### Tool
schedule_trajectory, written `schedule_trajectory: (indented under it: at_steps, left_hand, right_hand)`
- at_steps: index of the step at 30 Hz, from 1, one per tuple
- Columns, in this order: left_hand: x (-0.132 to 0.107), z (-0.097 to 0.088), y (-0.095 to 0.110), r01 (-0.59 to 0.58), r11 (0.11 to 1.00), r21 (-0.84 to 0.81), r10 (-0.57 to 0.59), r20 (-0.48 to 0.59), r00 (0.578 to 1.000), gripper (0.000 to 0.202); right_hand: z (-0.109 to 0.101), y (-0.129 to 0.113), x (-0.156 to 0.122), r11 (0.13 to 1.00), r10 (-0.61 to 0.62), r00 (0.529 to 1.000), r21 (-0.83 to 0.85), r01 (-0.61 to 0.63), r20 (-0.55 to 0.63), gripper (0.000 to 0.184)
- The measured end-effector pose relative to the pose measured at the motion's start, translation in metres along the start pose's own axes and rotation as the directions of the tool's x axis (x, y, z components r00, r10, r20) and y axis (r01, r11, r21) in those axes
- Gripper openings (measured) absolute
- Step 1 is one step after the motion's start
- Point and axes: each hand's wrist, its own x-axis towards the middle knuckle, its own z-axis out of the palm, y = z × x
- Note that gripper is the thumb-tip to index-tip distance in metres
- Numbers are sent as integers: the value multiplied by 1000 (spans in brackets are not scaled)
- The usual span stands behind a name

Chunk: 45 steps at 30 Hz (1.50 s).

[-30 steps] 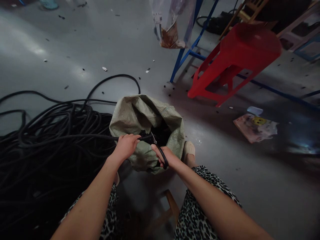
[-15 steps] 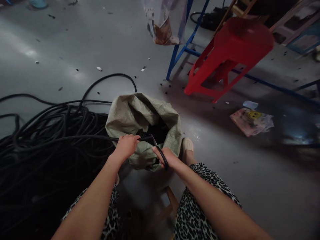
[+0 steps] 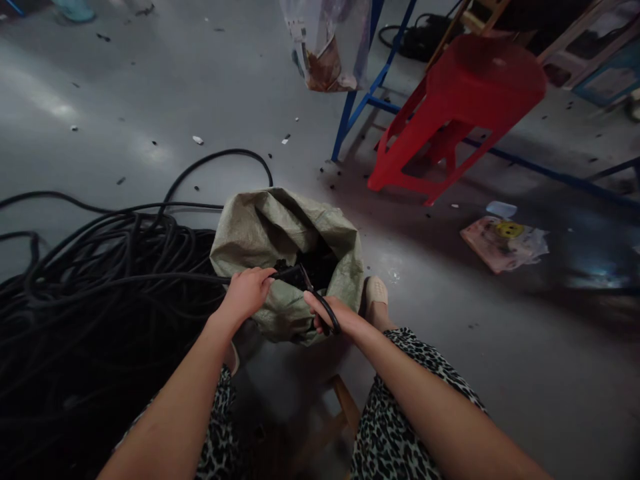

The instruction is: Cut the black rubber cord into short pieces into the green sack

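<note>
My left hand (image 3: 249,292) is closed around a black rubber hose or cable (image 3: 175,276) that runs in from the left. Its short free end sticks out past my fingers, above the mouth of a pale green woven sack (image 3: 245,230). Small black pieces (image 3: 320,263) lie inside the sack. In my right hand (image 3: 327,313) is a pair of black-handled scissors (image 3: 327,310), its fingers wrapped round the handles. The blades point up toward the tip of the black length; whether they touch it I cannot tell.
A large tangled heap of black hose or cable (image 3: 130,247) lies left of the sack. A red plastic stool (image 3: 480,93) leans by a blue metal frame (image 3: 350,120). A clear plastic bag (image 3: 333,47) hangs ahead, and a printed bag (image 3: 500,243) lies on the floor at right.
My left hand has shifted slightly left along with the black length. The scissors have moved a little and their handles look spread wider.
</note>
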Motion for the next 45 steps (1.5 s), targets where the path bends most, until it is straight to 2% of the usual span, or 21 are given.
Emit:
schedule_trajectory:
  at_steps: [9, 26, 35, 45]
  left_hand:
    - [1, -2, 7, -14, 1000, -2, 14, 5, 1000, 37]
    - [0, 0, 6, -44, 999, -19, 44, 36, 998, 37]
    - [-1, 2, 4, -51, 998, -34, 51, 22, 998, 37]
    - [-1, 2, 3, -63, 997, -37, 64, 29, 998, 37]
  right_hand:
    - [1, -6, -3, 991, -100, 994, -84, 103, 37, 61]
    - [6, -10, -3, 996, -74, 996, -43, 76, 41, 55]
    - [7, 4, 10, 992, -120, 992, -23, 121, 48, 66]
    - [6, -2, 4, 989, -129, 991, -61, 132, 38, 64]
